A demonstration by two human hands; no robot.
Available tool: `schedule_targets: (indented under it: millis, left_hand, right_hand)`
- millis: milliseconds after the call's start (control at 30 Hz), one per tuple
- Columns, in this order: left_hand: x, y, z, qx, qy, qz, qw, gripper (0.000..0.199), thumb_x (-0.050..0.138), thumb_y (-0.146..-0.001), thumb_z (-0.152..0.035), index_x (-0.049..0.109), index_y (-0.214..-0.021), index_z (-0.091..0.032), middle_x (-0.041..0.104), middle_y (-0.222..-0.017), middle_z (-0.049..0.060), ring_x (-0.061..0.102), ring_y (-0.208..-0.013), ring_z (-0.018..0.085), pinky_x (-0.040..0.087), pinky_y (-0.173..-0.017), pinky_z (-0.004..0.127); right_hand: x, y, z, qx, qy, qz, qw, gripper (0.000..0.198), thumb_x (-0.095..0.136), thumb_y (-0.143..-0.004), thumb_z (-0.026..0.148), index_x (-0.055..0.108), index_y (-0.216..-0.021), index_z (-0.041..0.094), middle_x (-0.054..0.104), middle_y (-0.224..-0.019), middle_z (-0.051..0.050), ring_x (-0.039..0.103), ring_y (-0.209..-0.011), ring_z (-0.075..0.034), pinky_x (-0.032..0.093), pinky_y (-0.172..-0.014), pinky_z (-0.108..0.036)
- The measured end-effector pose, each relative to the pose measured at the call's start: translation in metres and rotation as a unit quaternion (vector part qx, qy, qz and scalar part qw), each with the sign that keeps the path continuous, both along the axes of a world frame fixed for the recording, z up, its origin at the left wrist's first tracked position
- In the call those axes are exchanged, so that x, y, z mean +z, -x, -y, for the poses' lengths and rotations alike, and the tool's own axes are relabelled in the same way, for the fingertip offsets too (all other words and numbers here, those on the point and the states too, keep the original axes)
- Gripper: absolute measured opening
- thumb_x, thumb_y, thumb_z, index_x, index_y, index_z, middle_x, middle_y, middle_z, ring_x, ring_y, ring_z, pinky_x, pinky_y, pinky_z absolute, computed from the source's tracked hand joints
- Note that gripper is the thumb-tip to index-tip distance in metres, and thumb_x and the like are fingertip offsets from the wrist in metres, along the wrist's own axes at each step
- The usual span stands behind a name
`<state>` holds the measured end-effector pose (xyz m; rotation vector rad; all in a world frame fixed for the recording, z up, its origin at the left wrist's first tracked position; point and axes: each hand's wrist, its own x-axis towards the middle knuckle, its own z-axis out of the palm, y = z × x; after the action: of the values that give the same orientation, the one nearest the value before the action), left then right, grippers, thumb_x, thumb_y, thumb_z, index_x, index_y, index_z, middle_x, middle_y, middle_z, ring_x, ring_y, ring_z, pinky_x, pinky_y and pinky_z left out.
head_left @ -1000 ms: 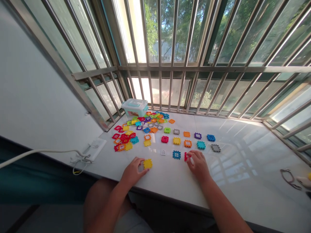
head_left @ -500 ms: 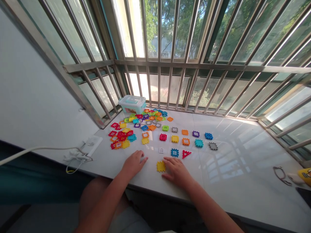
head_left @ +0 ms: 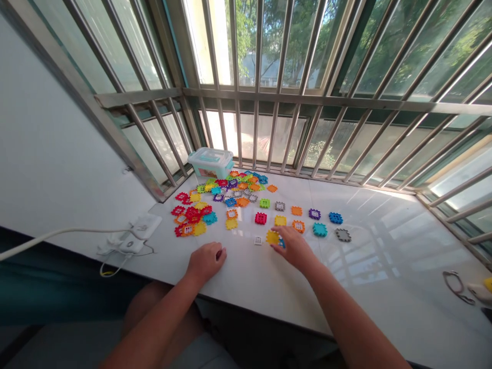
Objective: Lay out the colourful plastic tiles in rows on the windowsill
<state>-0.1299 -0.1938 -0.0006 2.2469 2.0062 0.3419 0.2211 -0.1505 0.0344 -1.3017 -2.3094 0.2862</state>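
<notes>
Gripping a yellow tile: right hand, thumb and fingers pinched. Tile squarish, no clear long axis; lies to its upper left, partly hiding a blue tile. Left hand farther, curled on the worktop, nothing visible inside.

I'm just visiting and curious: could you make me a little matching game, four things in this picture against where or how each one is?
Things
1. Storage box
2. Right hand
3. Left hand
4. Cord

Where or how
A. Gripping a yellow piece
B. White, coming in from the picture's left edge
C. Near the window bars, behind colourful pieces
D. Curled, with no piece visible in it

Pairs: 1-C, 2-A, 3-D, 4-B
</notes>
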Motion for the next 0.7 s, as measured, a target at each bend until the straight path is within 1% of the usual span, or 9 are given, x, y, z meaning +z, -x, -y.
schedule_targets:
  millis: [33, 100, 167, 233, 400, 567, 700]
  left_hand:
    - [0.000, 0.001, -0.001, 0.001, 0.002, 0.000, 1.000, 0.032, 0.049, -0.103, -0.039, 0.056, -0.076, -0.024, 0.068, -0.086, 0.005, 0.061, -0.083, 0.023, 0.029, -0.067, 0.033]
    - [0.000, 0.001, -0.002, 0.005, 0.009, -0.004, 1.000, 0.031, 0.049, -0.103, -0.038, 0.057, -0.077, -0.024, 0.069, -0.086, 0.005, 0.061, -0.084, 0.023, 0.030, -0.067, 0.033]
    - [0.000, 0.001, -0.002, 0.008, 0.018, -0.007, 1.000, 0.030, 0.049, -0.102, -0.037, 0.058, -0.077, -0.024, 0.069, -0.087, 0.006, 0.061, -0.084, 0.023, 0.031, -0.068, 0.032]
    - [0.000, 0.001, -0.002, 0.011, 0.018, -0.008, 1.000, 0.030, 0.049, -0.102, -0.037, 0.059, -0.078, -0.024, 0.069, -0.087, 0.006, 0.062, -0.084, 0.023, 0.031, -0.068, 0.033]
    - [-0.002, 0.001, -0.003, 0.011, 0.002, -0.009, 1.000, 0.030, 0.048, -0.102, -0.037, 0.058, -0.077, -0.024, 0.068, -0.085, 0.005, 0.061, -0.082, 0.023, 0.030, -0.067, 0.034]
    - [-0.004, 0.002, -0.003, 0.005, -0.005, 0.001, 1.000, 0.030, 0.049, -0.101, -0.036, 0.055, -0.075, -0.024, 0.067, -0.084, 0.005, 0.061, -0.082, 0.023, 0.029, -0.067, 0.034]
    - [-0.004, 0.002, -0.003, 0.004, -0.003, 0.005, 1.000, 0.029, 0.050, -0.101, -0.035, 0.056, -0.075, -0.024, 0.068, -0.084, 0.005, 0.061, -0.082, 0.023, 0.028, -0.067, 0.034]
  right_hand:
    - [0.001, -0.010, -0.014, -0.023, -0.011, 0.012, 1.000, 0.044, 0.073, -0.095, 0.031, 0.063, -0.138, 0.023, 0.072, -0.130, -0.013, 0.065, -0.121, -0.033, 0.052, -0.106, -0.052]
    - [0.002, -0.027, -0.040, -0.050, -0.014, 0.033, 0.998, 0.045, 0.072, -0.095, 0.030, 0.062, -0.138, 0.022, 0.072, -0.129, -0.014, 0.065, -0.119, -0.034, 0.053, -0.105, -0.052]
    - [0.000, -0.040, -0.059, -0.057, -0.009, 0.044, 0.997, 0.047, 0.073, -0.093, 0.028, 0.062, -0.138, 0.021, 0.072, -0.128, -0.014, 0.065, -0.121, -0.034, 0.053, -0.105, -0.051]
    - [-0.001, -0.047, -0.072, -0.055, -0.004, 0.046, 0.997, 0.049, 0.072, -0.092, 0.028, 0.060, -0.139, 0.021, 0.072, -0.129, -0.014, 0.065, -0.124, -0.034, 0.052, -0.107, -0.050]
    - [-0.001, -0.045, -0.083, -0.043, 0.009, 0.028, 0.999, 0.049, 0.071, -0.095, 0.030, 0.058, -0.142, 0.024, 0.072, -0.129, -0.012, 0.066, -0.124, -0.031, 0.052, -0.107, -0.049]
    - [-0.005, -0.040, -0.087, -0.033, 0.040, 0.038, 0.998, 0.053, 0.073, -0.095, 0.032, 0.057, -0.145, 0.023, 0.073, -0.129, -0.013, 0.067, -0.122, -0.033, 0.052, -0.105, -0.050]
    - [-0.008, -0.039, -0.090, -0.025, 0.038, 0.044, 0.998, 0.053, 0.073, -0.095, 0.031, 0.058, -0.145, 0.023, 0.072, -0.134, -0.015, 0.066, -0.125, -0.035, 0.052, -0.106, -0.051]
